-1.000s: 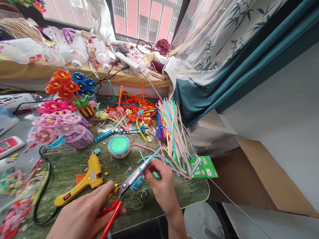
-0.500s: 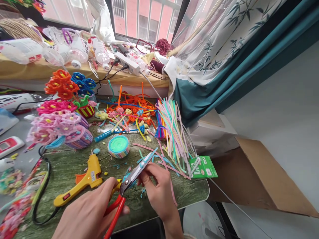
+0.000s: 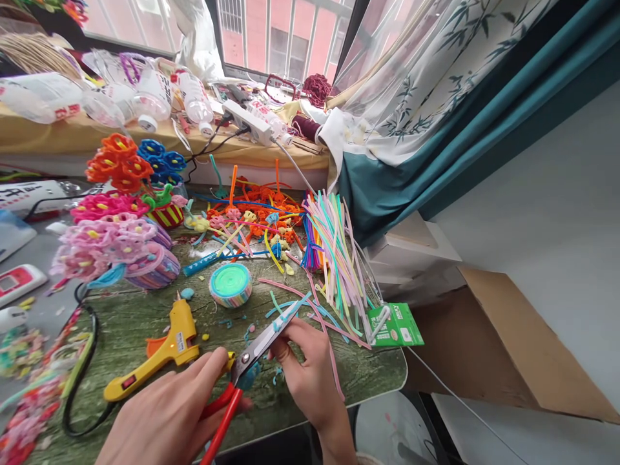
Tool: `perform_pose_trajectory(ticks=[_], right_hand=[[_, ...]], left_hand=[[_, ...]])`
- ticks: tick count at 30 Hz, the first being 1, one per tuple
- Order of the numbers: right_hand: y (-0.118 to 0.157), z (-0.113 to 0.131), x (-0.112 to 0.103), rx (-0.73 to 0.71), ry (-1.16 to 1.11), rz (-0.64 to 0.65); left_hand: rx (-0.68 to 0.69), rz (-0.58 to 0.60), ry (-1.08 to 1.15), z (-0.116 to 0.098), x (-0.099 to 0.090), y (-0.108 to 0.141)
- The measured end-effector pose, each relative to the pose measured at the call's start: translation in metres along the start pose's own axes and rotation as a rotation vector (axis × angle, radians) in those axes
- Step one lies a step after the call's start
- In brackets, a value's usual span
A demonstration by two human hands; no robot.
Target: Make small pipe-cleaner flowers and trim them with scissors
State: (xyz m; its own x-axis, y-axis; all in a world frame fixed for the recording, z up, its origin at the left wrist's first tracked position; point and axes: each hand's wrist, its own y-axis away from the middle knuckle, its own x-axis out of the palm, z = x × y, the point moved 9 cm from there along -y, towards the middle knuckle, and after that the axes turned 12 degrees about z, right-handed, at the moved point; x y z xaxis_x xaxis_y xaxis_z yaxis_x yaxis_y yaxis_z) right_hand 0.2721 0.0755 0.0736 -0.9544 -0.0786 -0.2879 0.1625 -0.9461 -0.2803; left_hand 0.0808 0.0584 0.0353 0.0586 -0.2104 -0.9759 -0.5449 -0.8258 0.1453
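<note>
I'd hold the blue strip still and make small snips, with the fingertips kept away from the blades. The left hand grips the scissors over the green table. The strip lies along the blades. The right hand is curled beside them, but I can't tell what it pinches, because the blades hide that spot. Since a second ago, it has slid toward the left hand, and a pink strip now shows by its wrist.
</note>
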Motion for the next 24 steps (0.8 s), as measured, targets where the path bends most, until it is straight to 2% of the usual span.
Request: perform_pose_trajectory(ticks=[6, 14, 19, 24], right_hand=[[-0.002, -0.002, -0.003, 0.003, -0.028, -0.006], [0.000, -0.008, -0.001, 0.058, -0.113, 0.006], [-0.001, -0.009, 0.002, 0.083, -0.122, 0.022], [0.001, -0.015, 0.006, 0.111, -0.233, 0.060]], left_hand=[[0.005, 0.016, -0.076, 0.004, 0.009, 0.003], [-0.049, 0.070, 0.029, 0.004, 0.002, -0.001], [-0.077, 0.027, 0.066, -0.003, -0.009, -0.002], [-0.033, 0.008, 0.012, -0.003, -0.011, -0.003]])
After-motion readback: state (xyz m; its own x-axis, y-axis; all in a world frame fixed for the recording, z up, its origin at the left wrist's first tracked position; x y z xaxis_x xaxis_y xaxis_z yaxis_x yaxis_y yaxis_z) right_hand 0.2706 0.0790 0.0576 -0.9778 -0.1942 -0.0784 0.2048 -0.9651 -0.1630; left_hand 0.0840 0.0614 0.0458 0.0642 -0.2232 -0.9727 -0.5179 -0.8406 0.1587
